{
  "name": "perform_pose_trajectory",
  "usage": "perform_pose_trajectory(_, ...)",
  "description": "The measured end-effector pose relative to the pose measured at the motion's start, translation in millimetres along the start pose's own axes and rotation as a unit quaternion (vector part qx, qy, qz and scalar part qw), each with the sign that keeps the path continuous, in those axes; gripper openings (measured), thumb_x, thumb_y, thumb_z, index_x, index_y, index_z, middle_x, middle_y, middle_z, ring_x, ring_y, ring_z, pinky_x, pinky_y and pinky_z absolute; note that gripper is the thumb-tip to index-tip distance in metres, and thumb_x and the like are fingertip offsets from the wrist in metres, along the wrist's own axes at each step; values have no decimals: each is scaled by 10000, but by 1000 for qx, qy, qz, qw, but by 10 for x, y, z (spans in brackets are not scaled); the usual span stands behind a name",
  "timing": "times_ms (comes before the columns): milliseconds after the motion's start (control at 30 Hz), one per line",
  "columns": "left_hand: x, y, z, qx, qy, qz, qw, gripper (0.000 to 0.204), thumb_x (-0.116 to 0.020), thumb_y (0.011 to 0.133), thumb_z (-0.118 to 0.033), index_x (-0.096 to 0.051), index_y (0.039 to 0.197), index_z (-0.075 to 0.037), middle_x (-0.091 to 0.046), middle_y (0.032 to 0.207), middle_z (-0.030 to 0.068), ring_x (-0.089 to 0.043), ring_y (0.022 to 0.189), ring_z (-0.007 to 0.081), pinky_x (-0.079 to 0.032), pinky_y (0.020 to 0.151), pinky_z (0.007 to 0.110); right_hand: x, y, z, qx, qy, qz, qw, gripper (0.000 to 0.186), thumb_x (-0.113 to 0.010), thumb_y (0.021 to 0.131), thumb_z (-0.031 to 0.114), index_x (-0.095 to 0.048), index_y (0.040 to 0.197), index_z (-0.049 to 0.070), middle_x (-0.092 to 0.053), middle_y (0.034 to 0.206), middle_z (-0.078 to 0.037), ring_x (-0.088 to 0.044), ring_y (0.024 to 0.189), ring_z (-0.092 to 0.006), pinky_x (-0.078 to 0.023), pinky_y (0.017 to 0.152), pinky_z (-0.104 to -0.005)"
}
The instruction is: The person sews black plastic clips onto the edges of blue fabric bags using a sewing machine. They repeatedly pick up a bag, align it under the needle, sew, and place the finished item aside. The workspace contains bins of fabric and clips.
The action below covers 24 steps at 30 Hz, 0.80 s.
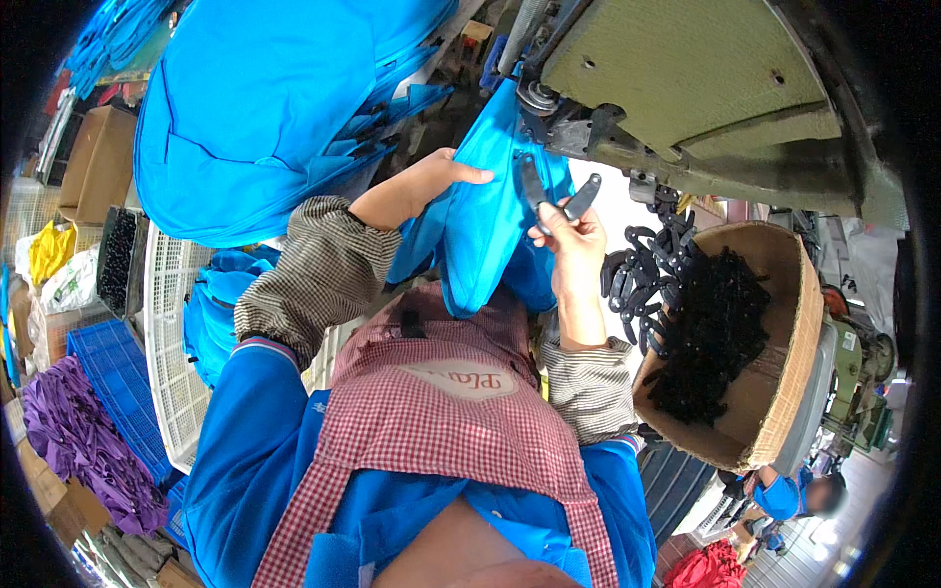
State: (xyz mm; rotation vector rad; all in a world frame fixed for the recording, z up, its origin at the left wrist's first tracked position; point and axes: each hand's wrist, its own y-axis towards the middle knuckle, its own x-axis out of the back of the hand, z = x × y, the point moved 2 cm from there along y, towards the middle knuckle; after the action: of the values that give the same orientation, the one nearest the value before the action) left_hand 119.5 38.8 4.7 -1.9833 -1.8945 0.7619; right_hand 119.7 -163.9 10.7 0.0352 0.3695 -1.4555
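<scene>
Blue fabric (480, 225), apparently a bag piece, hangs from beneath the metal head (539, 96) of a green machine (686, 69). My left hand (436, 181) grips this fabric at its left side, thumb on the cloth. My right hand (573, 235), to the right of the fabric, has thumb and fingers closed on black plastic parts (532, 181) that stick up in two curved arms; I cannot tell whether they are one piece or two. More black parts (637, 279) lie loosely on a white surface just right of that hand, beside a cardboard box (799, 333) heaped with black pieces.
Stacked blue bags (255, 98) fill the upper left, above a white plastic basket (172, 343) beside more blue cloth. Purple fabric (88, 441), a blue crate (123, 402) and cardboard boxes (93, 162) line the left. Another person (789, 500) in blue is at the lower right near red cloth (701, 568).
</scene>
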Motion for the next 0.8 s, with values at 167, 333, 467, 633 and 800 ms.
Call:
perform_pose_trajectory(167, 75, 248, 163, -17, -45, 60, 997, 553, -711, 711, -228, -503, 1155, 26, -610, 1032, 133, -616, 871, 233, -495, 785, 352, -54, 132, -42, -97, 45, 77, 991, 167, -674, 754, 85, -514, 710, 60, -556, 617, -44, -576, 471, -147, -447, 405, -212)
perform_pose_trajectory(333, 66, 275, 161, -6, -46, 105, 993, 459, -704, 717, -218, -562, 1080, 25, -635, 970, 119, -622, 841, 210, -500, 770, 341, -112, 58, -103, -108, 4, 24, 994, 166, -671, 778, 128, -536, 732, 43, -572, 632, -53, -559, 452, -134, -437, 393, -210)
perform_pose_trajectory(467, 146, 185, 118, -14, -38, 91, 995, 436, -700, 723, -231, -580, 1059, 21, -637, 966, 121, -625, 828, 209, -492, 787, 339, 402, 103, -111, -68, -216, 1, 974, 232, -589, 851, 190, -538, 678, 43, -551, 543, -35, -537, 470, -91, -397, 401, -197)
perform_pose_trajectory(633, 93, 211, 41, -9, -9, 123, 992, 538, -730, 685, -251, -555, 1101, 43, -613, 1027, 155, -613, 882, 251, -473, 821, 361, 757, 1290, -471, 212, -365, -59, 905, 242, -533, 871, 183, -621, 735, 3, -607, 606, -56, -552, 510, -125, -414, 464, -229)
perform_pose_trajectory(800, 128, 225, 65, -1, -40, 152, 988, 558, -708, 725, -271, -515, 1165, 12, -597, 1077, 138, -598, 936, 236, -463, 858, 377, 652, 1562, -937, 184, -614, 24, 767, 200, -552, 857, 161, -624, 778, -8, -616, 637, -56, -566, 535, -157, -438, 506, -266)
